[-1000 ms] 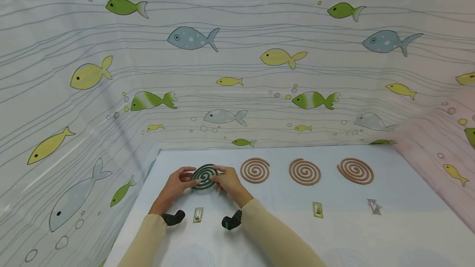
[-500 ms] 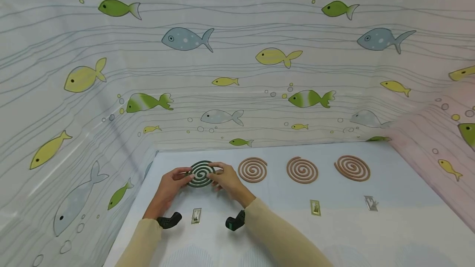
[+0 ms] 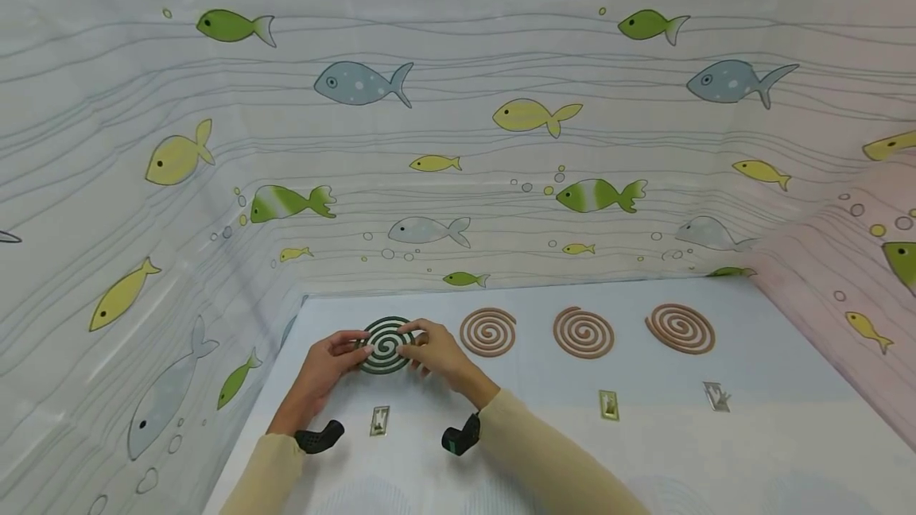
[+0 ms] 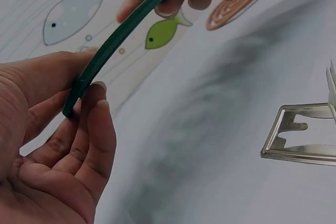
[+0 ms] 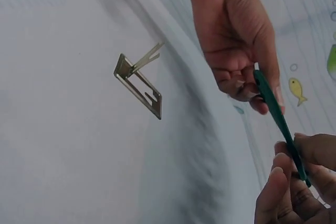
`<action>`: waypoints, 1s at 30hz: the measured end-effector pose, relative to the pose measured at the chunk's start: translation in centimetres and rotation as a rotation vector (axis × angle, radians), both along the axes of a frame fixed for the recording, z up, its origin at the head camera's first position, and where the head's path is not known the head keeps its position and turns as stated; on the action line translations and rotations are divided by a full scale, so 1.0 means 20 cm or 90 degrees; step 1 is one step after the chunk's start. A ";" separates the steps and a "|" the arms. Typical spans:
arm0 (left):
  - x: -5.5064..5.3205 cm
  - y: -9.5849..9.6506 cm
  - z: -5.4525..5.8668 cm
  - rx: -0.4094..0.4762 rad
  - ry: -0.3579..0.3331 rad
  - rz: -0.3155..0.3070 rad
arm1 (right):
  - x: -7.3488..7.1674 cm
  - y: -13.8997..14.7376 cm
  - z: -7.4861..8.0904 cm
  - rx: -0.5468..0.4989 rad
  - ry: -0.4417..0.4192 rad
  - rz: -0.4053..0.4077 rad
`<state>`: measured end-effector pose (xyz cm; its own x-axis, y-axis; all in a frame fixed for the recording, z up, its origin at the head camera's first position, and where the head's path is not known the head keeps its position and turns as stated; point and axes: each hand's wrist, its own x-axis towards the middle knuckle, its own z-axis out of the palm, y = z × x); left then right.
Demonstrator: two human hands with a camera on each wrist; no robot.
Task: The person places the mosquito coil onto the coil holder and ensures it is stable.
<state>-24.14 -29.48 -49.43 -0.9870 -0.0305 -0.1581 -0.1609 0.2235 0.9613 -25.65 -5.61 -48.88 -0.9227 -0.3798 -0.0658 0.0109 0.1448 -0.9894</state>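
A green spiral mosquito coil (image 3: 386,346) is held up over the back left of the white table, between both hands. My left hand (image 3: 327,368) pinches its left edge between thumb and fingers. On the opposite edge, my right hand (image 3: 440,358) has its thumb and fingers around the rim. Both wrist views show the coil nearly edge-on, as a thin green strip (image 4: 113,43) with its shadow cast on the table below. In the right wrist view, a metal coil stand (image 5: 142,85) with a raised forked prong lies beneath the hands.
Three brown coils (image 3: 488,332) (image 3: 583,333) (image 3: 680,329) lie in a row to the right. Two more metal stands (image 3: 608,404) (image 3: 716,396) sit in front of them. A fish-printed curtain (image 3: 501,221) encloses the table's back and sides.
The green coil has shifted slightly left with both hands, which keep their hold on it. The head view has moved a little. The brown coils and stands stay in place.
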 end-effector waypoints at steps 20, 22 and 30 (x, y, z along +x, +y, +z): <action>0.08 0.01 0.02 0.008 0.009 -0.034 | 0.07 0.02 0.03 -0.059 0.000 -0.037; 0.09 0.00 0.02 0.008 0.008 -0.037 | 0.08 0.02 0.02 -0.059 0.001 -0.038; 0.14 -0.01 0.03 -0.014 0.011 -0.054 | 0.12 0.02 0.02 -0.051 0.010 -0.038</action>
